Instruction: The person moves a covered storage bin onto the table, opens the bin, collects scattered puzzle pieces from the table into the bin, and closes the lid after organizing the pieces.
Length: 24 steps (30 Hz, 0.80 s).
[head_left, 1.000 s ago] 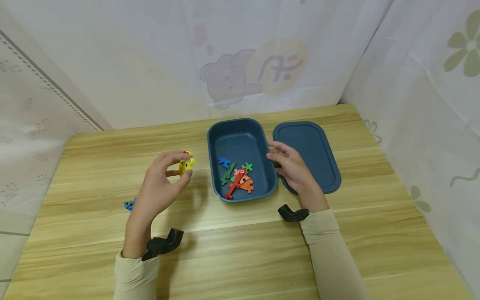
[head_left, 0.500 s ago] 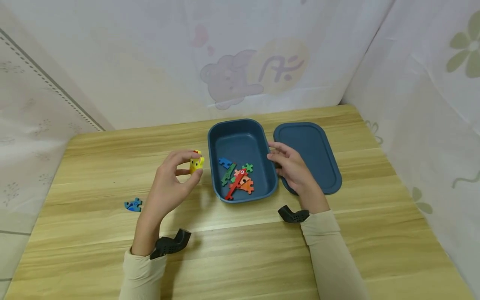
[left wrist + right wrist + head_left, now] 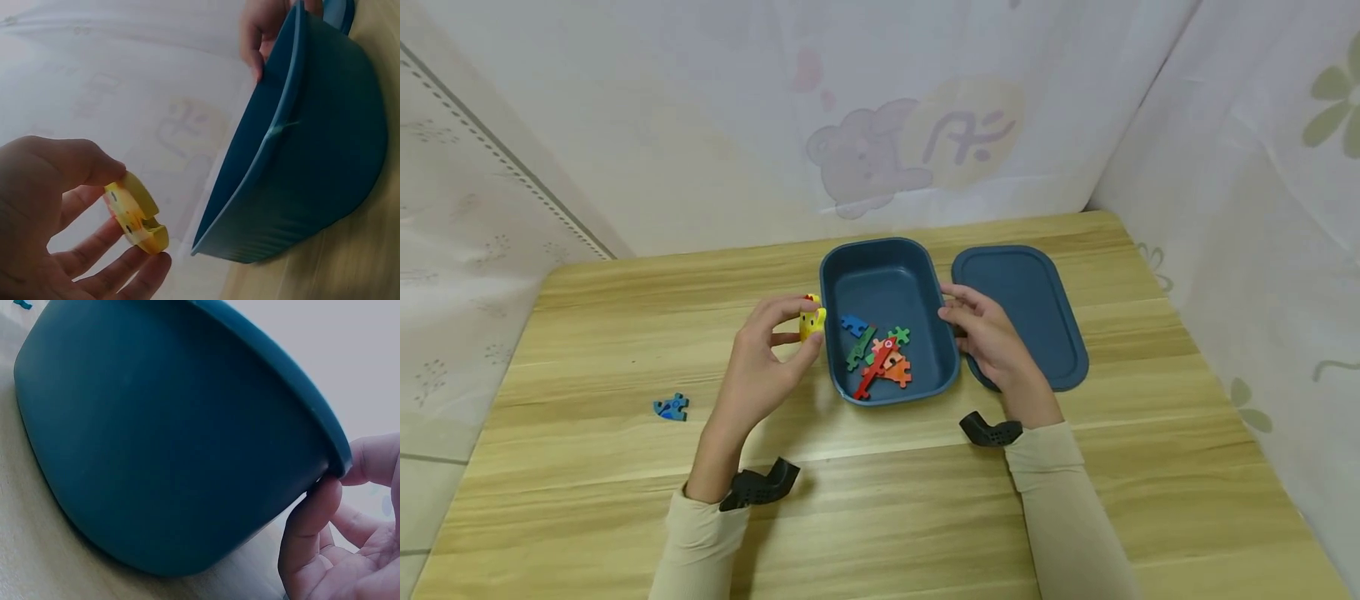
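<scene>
The yellow puzzle piece [image 3: 812, 321] was up in the air just beside the left rim of the blue tub [image 3: 891, 387], pinched in the left hand [image 3: 763, 367]. In the left wrist view you could see the piece [image 3: 134, 214] was a flat little slab with a notch cut in one end, thumb on the top edge and fingertips [image 3: 153, 265] under the bottom edge. So that grip was clamped on the piece, edge to edge.

My read on handling: it looked light and stiff, probably painted wood or foam board, nothing fragile. The faces looked smooth, so I'd guess a hold across the faces could slip or twist; taking it by the edges like that seemed the safer way, staying clear of the notch.

The right hand [image 3: 988, 337] was against the tub's right wall, fingers loosely curved with the fingertips [image 3: 312, 512] touching just under the rim. Not really wrapped round anything, more steadying it.

Inside the tub lay a heap of other pieces: blue [image 3: 851, 325], green [image 3: 859, 347], red [image 3: 874, 369] and orange [image 3: 895, 369]. The matching lid [image 3: 1030, 292] lay flat on the worktop [image 3: 880, 517] just right of the tub, partly under the right hand. One more blue piece [image 3: 671, 407] sat on its own well to the left.
</scene>
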Available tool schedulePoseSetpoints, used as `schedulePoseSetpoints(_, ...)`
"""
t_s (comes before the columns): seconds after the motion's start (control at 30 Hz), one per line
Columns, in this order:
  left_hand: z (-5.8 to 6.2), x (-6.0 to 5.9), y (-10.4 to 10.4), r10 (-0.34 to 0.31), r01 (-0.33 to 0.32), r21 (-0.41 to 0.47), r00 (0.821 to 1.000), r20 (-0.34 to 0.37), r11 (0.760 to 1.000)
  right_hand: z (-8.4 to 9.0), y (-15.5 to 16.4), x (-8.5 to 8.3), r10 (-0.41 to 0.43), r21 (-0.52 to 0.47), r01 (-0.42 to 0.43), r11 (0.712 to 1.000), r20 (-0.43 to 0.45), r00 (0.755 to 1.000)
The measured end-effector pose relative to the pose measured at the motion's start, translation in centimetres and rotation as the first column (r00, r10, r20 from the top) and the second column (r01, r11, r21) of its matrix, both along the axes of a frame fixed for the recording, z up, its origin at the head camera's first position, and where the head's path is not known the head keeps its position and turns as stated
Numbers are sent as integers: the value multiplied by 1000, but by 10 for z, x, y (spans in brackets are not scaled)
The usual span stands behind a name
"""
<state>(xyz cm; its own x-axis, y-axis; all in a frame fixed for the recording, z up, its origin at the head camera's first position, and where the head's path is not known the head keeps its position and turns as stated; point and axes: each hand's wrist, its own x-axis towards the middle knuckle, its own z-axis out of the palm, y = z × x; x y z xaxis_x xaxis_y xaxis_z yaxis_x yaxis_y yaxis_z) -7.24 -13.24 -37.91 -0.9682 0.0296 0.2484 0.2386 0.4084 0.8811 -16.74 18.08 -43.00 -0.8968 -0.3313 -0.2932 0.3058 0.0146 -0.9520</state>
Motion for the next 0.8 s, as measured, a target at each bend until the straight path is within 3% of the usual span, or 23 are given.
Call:
schedulePoseSetpoints(0.27, -5, -3, 10, 0, 1, 71, 1000, -21, 997, -1, 0, 0, 4, -13, -4, 1000, -11, 1000)
schedulePoseSetpoints(0.8, -12, -5, 26, -20, 22, 61, 999, -38, 998, -2, 0, -1, 3, -45, -4, 999, -20, 1000)
